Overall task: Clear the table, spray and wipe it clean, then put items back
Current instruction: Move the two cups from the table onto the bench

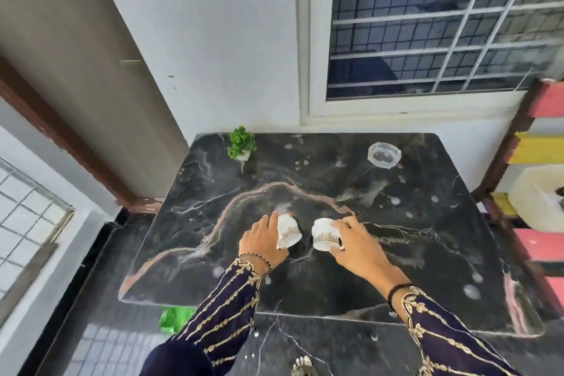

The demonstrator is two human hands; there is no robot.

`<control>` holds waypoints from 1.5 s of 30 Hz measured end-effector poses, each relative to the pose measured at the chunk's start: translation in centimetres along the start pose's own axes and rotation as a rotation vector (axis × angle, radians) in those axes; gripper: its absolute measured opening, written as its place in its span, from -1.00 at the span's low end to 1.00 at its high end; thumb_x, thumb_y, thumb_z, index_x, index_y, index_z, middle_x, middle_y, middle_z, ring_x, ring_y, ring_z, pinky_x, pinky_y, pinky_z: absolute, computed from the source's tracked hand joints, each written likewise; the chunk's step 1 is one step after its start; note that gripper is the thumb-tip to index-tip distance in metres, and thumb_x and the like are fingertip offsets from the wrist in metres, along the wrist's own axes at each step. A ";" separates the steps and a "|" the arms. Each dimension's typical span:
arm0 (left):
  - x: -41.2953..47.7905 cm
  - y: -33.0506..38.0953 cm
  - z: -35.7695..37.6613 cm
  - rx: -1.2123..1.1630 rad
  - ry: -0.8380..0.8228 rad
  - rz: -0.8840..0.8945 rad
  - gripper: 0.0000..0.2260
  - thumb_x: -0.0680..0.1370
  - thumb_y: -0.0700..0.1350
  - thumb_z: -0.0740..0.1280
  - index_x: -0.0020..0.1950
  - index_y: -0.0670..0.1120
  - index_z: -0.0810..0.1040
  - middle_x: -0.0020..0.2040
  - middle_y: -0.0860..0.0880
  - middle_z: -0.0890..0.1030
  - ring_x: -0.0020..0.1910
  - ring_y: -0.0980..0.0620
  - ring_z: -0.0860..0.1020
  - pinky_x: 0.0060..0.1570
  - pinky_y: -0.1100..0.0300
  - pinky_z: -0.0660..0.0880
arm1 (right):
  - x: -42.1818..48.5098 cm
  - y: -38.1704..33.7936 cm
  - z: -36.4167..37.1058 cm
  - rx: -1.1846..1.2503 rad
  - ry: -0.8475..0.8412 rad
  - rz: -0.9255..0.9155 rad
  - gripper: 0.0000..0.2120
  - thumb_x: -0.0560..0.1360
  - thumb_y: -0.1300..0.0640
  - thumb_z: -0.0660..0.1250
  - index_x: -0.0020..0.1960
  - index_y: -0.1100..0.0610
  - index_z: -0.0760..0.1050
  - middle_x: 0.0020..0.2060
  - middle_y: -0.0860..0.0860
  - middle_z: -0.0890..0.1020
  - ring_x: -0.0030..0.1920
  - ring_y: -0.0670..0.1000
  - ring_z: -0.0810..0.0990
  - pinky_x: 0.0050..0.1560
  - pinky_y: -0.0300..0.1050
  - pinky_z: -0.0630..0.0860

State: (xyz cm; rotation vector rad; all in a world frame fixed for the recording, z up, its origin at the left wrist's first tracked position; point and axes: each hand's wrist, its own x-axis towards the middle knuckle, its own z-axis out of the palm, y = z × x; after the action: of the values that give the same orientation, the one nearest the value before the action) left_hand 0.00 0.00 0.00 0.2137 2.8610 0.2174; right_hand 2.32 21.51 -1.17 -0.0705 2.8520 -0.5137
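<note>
Black marble table [427,223], pink-veined, dotted with pale spots. Near its middle, two white gold-patterned cups, both tilted: left cup [288,232] gripped by left hand [262,244], right cup [323,233] by right hand [358,249]. Small potted plant [241,143] far left; glass dish [384,155] far right.

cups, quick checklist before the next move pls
1. Left hand grip on left cup: ok, fingers curl round its side.
2. Right hand grip on right cup: ok, fingers and thumb hold it.
3. Cups upright: not ok, both are tilted.
4. Cups empty: cannot tell, the insides do not show.
5. Cups apart: ok, there is a gap between them.
6. Table cleared: not ok, the plant and glass dish stand at the far side, and pale spots dot the top.
</note>
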 end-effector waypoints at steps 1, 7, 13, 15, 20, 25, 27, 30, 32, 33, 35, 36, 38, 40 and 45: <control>0.4 -0.1 0.1 -0.015 -0.018 -0.009 -0.25 0.46 0.05 0.34 0.55 -0.06 0.04 0.46 -0.08 0.29 0.38 -0.12 0.37 0.27 -0.02 0.41 | 0.3 0.3 0.2 0.006 -0.008 -0.002 -0.47 0.58 0.01 0.35 0.50 0.08 0.32 0.40 0.04 0.37 0.38 0.14 0.45 0.29 0.05 0.48; 2.3 -0.8 1.5 -0.058 -0.044 -0.020 -0.31 0.52 0.03 0.31 0.54 0.07 0.01 0.55 -0.07 0.11 0.42 -0.11 0.35 0.16 -0.07 0.50 | 1.5 1.4 0.8 0.014 -0.058 -0.007 -0.37 0.57 0.00 0.38 0.56 -0.06 0.21 0.53 -0.05 0.25 0.49 0.06 0.34 0.30 0.08 0.51; 4.7 -0.5 2.8 -0.006 0.035 0.043 -0.43 0.55 -0.07 0.24 0.51 -0.01 0.10 0.45 0.03 0.28 0.30 -0.01 0.44 -0.06 0.09 0.56 | 3.4 1.4 0.6 -0.087 -0.049 -0.039 -0.43 0.60 0.02 0.33 0.56 -0.10 0.22 0.45 -0.09 0.36 0.40 0.03 0.45 0.17 0.03 0.57; 5.2 -0.3 2.8 0.031 0.040 0.052 -0.46 0.55 -0.07 0.25 0.50 -0.04 0.14 0.37 0.00 0.35 0.26 -0.01 0.47 -0.07 0.09 0.57 | 3.9 1.3 0.4 -0.099 -0.041 -0.030 -0.47 0.60 0.10 0.28 0.54 -0.06 0.25 0.42 -0.04 0.44 0.33 0.09 0.53 0.16 0.08 0.58; 7.1 1.5 2.0 -0.065 -0.025 0.031 -0.64 0.58 -0.12 0.18 0.37 -0.10 0.28 0.25 -0.11 0.50 0.17 -0.17 0.55 0.01 -0.02 0.51 | 4.4 3.3 0.0 -0.003 0.015 0.072 -0.62 0.60 0.20 0.21 0.40 0.06 0.46 0.19 0.10 0.66 0.18 0.21 0.63 0.12 0.06 0.55; 8.6 6.5 1.7 -0.220 -0.044 0.081 -0.79 0.53 -0.21 0.21 0.16 -0.17 0.36 0.04 -0.23 0.61 0.02 -0.28 0.56 -0.02 -0.03 0.47 | 2.5 8.7 -1.3 0.150 0.065 0.243 -0.71 0.60 0.11 0.22 0.25 0.08 0.58 0.08 0.14 0.69 0.12 0.24 0.62 0.10 0.03 0.51; 8.9 9.1 1.8 -0.244 -0.083 0.113 -0.79 0.53 -0.21 0.22 0.15 -0.17 0.36 0.00 -0.24 0.63 -0.01 -0.30 0.57 -0.05 -0.03 0.49 | 1.6 11.2 -2.0 0.197 0.107 0.293 -0.73 0.59 0.09 0.24 0.20 0.09 0.61 0.01 0.12 0.72 0.07 0.20 0.64 0.07 0.00 0.51; 9.6 15.0 2.7 -0.298 -0.106 0.183 -0.77 0.51 -0.20 0.26 0.16 -0.14 0.44 0.10 -0.15 0.58 0.08 -0.22 0.53 0.06 0.01 0.47 | -0.3 16.8 -3.6 0.273 0.176 0.367 -0.73 0.58 0.09 0.27 0.22 0.06 0.63 -0.02 0.09 0.74 0.05 0.17 0.66 0.08 -0.01 0.52; 9.8 19.1 3.3 -0.309 -0.093 0.214 -0.80 0.49 -0.20 0.28 0.11 -0.14 0.48 0.07 -0.10 0.52 0.07 -0.16 0.50 0.06 0.06 0.42 | -1.4 20.3 -4.7 0.312 0.197 0.390 -0.73 0.58 0.09 0.28 0.22 0.07 0.64 -0.03 0.09 0.74 0.03 0.16 0.66 0.08 0.00 0.55; 9.9 21.5 3.8 -0.321 -0.081 0.225 -0.82 0.49 -0.19 0.29 0.08 -0.15 0.49 0.04 -0.08 0.50 0.04 -0.14 0.49 0.05 0.06 0.42 | -2.1 22.4 -5.4 0.328 0.215 0.393 -0.73 0.57 0.10 0.29 0.21 0.07 0.65 -0.05 0.09 0.74 0.00 0.15 0.66 0.06 0.01 0.56; 9.9 27.0 4.8 -0.331 -0.059 0.234 -0.83 0.48 -0.18 0.30 0.06 -0.14 0.52 0.00 -0.07 0.51 -0.02 -0.12 0.50 0.04 0.05 0.44 | -3.4 27.3 -6.6 0.375 0.261 0.397 -0.75 0.55 0.12 0.31 0.16 0.09 0.68 -0.13 0.09 0.74 -0.08 0.16 0.66 0.00 0.01 0.57; 9.8 29.6 5.3 -0.340 -0.058 0.226 -0.84 0.48 -0.17 0.31 0.06 -0.12 0.52 -0.02 -0.06 0.51 -0.05 -0.11 0.50 0.01 0.06 0.45 | -4.0 29.6 -7.2 0.380 0.264 0.395 -0.77 0.54 0.13 0.32 0.13 0.11 0.68 -0.16 0.10 0.74 -0.11 0.17 0.66 -0.03 0.01 0.56; 9.9 35.4 6.5 -0.358 -0.073 0.212 -0.85 0.48 -0.16 0.31 0.04 -0.10 0.53 -0.06 -0.04 0.50 -0.10 -0.07 0.49 -0.03 0.08 0.47 | -5.3 35.0 -8.5 0.376 0.261 0.396 -0.77 0.53 0.09 0.32 0.08 0.13 0.68 -0.18 0.13 0.73 -0.14 0.20 0.66 -0.08 0.02 0.55; 10.0 41.2 8.0 -0.381 -0.110 0.217 -0.84 0.47 -0.15 0.32 0.04 -0.09 0.54 -0.06 -0.04 0.52 -0.09 -0.07 0.50 -0.03 0.05 0.52 | -7.0 40.4 -9.5 0.394 0.276 0.411 -0.71 0.51 0.04 0.28 0.06 0.15 0.69 -0.21 0.13 0.73 -0.20 0.19 0.65 -0.15 0.01 0.55; 10.7 54.1 13.2 -0.439 -0.227 0.234 -0.81 0.43 -0.09 0.32 0.03 -0.05 0.56 -0.05 -0.03 0.58 -0.07 -0.07 0.56 -0.08 0.03 0.59 | -11.1 52.9 -11.1 0.399 0.275 0.490 -0.92 0.54 0.19 0.39 -0.09 0.15 0.65 -0.48 -0.09 0.53 -0.46 -0.08 0.40 -0.33 -0.33 0.29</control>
State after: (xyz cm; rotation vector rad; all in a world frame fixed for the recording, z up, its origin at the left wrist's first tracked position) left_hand 0.14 56.38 -6.23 0.4492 2.4829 0.7994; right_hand 10.12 75.77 -7.04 0.7995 2.7975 -1.0205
